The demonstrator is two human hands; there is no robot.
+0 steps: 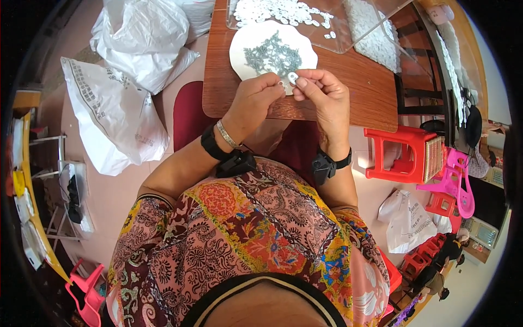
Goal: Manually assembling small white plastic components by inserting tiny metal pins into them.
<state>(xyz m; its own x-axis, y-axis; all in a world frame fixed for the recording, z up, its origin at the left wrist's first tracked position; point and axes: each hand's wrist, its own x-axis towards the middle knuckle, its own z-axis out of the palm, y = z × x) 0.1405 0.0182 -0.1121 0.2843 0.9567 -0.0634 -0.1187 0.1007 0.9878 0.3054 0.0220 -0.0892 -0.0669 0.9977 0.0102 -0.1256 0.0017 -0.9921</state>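
Left hand (252, 100): pinching, grip closed; cannot tell on what.
Right hand (330, 100): pinching a white piece (293, 78) between fingertips.
White piece: hanging over the near side of the plate (239, 59).
Plate: carrying grey parts (272, 53).

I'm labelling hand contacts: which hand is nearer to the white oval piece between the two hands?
The right. The right hand pinches the white oval piece at its fingertips; the left hand is just to the left of the piece, close by.
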